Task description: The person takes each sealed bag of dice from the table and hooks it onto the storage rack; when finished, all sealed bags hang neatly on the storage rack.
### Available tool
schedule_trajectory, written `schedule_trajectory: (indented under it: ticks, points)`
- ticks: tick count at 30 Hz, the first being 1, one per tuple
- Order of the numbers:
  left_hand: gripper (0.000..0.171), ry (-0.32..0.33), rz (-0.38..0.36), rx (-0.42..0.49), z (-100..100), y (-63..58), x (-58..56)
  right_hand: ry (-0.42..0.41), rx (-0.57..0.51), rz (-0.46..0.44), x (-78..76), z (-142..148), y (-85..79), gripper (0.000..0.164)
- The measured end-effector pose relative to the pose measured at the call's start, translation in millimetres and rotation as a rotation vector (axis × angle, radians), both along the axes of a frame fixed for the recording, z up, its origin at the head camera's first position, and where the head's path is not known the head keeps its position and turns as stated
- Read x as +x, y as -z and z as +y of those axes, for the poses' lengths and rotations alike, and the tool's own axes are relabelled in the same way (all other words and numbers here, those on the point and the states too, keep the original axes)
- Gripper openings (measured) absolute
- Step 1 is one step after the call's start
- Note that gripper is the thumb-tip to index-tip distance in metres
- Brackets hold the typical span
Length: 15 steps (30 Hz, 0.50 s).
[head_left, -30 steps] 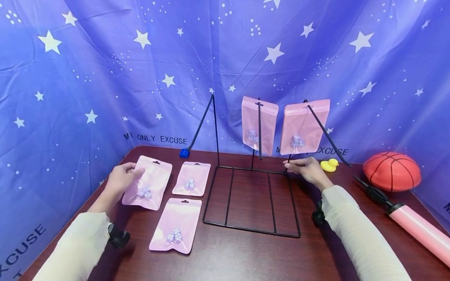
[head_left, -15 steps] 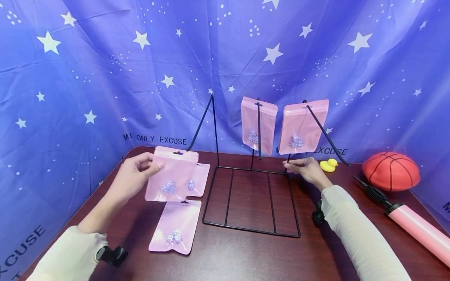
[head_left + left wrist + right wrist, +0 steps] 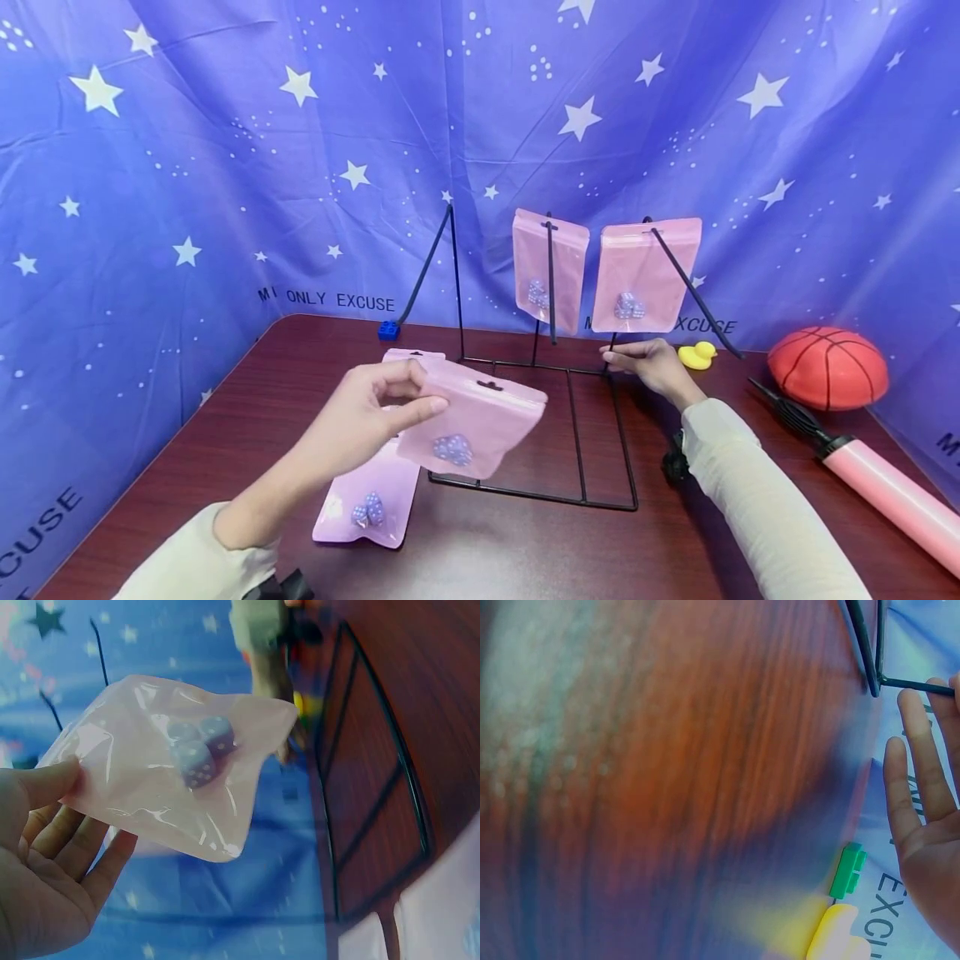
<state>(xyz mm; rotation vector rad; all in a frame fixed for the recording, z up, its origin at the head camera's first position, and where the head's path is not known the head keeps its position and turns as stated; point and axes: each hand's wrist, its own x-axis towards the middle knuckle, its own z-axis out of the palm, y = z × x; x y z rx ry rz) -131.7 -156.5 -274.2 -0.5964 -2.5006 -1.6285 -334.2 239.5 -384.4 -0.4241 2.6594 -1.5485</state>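
My left hand [image 3: 375, 408] pinches a pink zip pouch [image 3: 495, 417] by its upper left side, thumb in front. Purple dice [image 3: 199, 754] show through the film in the left wrist view. The pouch hangs over the left part of a black wire rack [image 3: 457, 283]. My right hand [image 3: 652, 367] grips the rack's right upright [image 3: 919, 686] near its foot. Two pink pouches [image 3: 528, 250] [image 3: 622, 267] with dice hang on the rack's middle and right hooks; the left hook [image 3: 426, 267] bears none. Another pouch [image 3: 386, 483] lies on the table, and one more behind is mostly hidden by my left hand.
A blue toy brick [image 3: 388, 330] stands at the left hook's tip. To the right are a yellow duck [image 3: 696, 357], a red basketball-like ball [image 3: 827, 368] and a pink hand pump [image 3: 892, 492]. A green brick [image 3: 847, 871] shows in the right wrist view. Starry blue cloth [image 3: 300, 167] hangs behind.
My left hand has lifted a pouch from the table's left side and carried it rightward to the rack. My right hand has stayed at the upright.
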Motion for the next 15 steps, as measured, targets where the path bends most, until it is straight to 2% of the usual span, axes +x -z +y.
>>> schedule_trajectory:
  ticks: [4,9,12,15]
  points:
    - [0.009,0.057,0.046,0.063,20.6,-5.1,6.2,-0.01,-0.009,0.01,0.4,-0.4,-0.5,0.039]
    - [0.006,0.095,0.078,0.162,42.3,-11.3,8.0,-0.01,0.008,0.012,0.9,-0.3,-1.2,0.039]
    - [0.004,0.098,0.096,0.228,51.8,-12.7,6.8,0.005,0.055,0.047,0.1,0.1,-0.7,0.038]
    - [0.005,0.082,0.129,0.272,58.1,-12.4,4.2,0.032,0.095,0.114,-1.2,0.2,0.3,0.027]
